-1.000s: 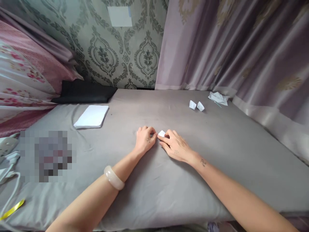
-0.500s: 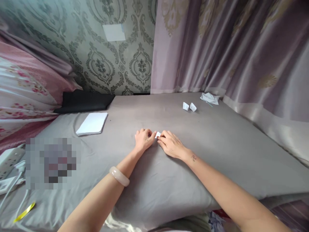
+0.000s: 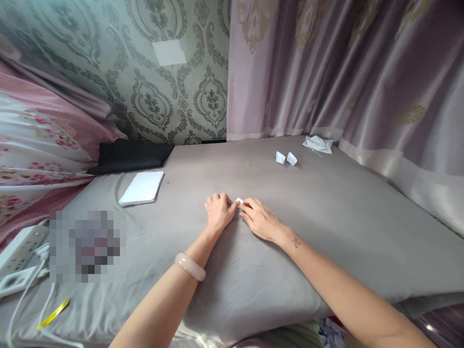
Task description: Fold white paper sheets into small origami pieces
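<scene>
A small piece of folded white paper (image 3: 239, 200) lies on the grey sheet between my hands, mostly covered by fingers. My left hand (image 3: 220, 210) presses its thumb on the paper's near edge, its other fingers curled. From the right, my right hand (image 3: 261, 220) grips the same paper with thumb and fingertips close together. Further back stand two small folded paper pieces (image 3: 280, 158), side by side and a little apart.
A stack of white paper (image 3: 142, 187) lies at left, before a folded black cloth (image 3: 132, 157). Crumpled white paper (image 3: 318, 144) rests by the curtain (image 3: 282, 72). Power strips (image 3: 23, 246) with cables and a yellow strip (image 3: 53, 314) are at near left. One patch is blurred.
The view has shifted slightly. My left thumb has come further over the paper, closer to the right fingers, and less of the paper shows. The other items stay in place.
</scene>
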`<action>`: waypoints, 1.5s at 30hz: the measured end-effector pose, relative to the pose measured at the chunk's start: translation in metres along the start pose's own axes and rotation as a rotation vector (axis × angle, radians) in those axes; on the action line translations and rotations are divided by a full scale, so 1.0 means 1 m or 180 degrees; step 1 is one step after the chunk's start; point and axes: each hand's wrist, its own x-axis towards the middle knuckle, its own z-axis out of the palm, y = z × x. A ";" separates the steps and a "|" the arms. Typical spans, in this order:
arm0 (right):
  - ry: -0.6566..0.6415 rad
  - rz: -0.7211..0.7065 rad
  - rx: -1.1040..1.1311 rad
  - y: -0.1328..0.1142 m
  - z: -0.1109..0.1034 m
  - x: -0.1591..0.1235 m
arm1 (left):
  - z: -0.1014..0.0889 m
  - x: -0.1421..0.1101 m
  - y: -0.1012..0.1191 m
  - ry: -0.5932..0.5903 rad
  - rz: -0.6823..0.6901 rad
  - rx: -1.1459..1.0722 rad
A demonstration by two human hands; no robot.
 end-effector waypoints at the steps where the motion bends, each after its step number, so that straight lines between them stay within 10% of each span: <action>1: 0.0009 0.0047 -0.0058 -0.001 0.000 0.002 | 0.000 0.000 0.000 -0.0016 0.0035 0.0030; 17: 0.0065 -0.0004 -0.0181 0.008 -0.004 -0.006 | 0.009 0.011 -0.002 -0.0328 0.0555 -0.0076; 27: 0.0349 0.0763 -0.0112 0.004 -0.002 0.018 | 0.010 0.015 -0.004 -0.0353 0.0669 -0.0333; 45: 0.0614 0.0618 0.1219 0.025 0.012 0.025 | 0.000 0.012 -0.008 -0.0315 0.0982 -0.2276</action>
